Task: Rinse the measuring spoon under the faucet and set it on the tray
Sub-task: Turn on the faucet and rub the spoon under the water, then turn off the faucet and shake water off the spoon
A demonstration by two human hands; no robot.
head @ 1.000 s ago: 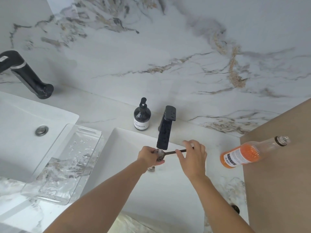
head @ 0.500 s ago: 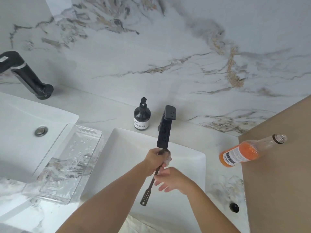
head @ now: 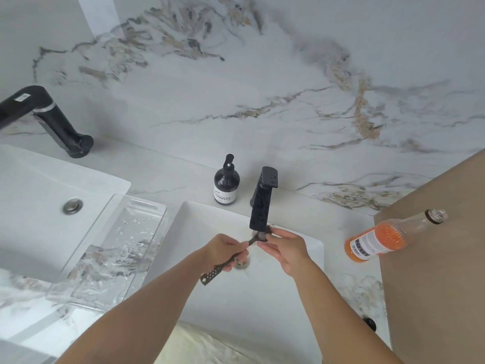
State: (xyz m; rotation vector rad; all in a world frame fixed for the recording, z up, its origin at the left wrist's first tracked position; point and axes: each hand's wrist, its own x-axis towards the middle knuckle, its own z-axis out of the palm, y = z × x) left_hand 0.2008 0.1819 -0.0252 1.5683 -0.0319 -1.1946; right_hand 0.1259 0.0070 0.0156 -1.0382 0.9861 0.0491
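The spoon is held by its handle in the left hand, its bowl under the faucet, rubbed by right-hand fingers. Rinsing is underway; next, a carry to the tray at the sink's left edge is needed.

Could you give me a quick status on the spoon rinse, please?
Left hand grips measuring spoon handle. Right hand rubs bowl under faucet. Tray clear, nothing blocking.

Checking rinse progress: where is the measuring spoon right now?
In the head view, the measuring spoon is over the right sink, handle held by the left hand, bowl under the black faucet at the right hand fingertips.
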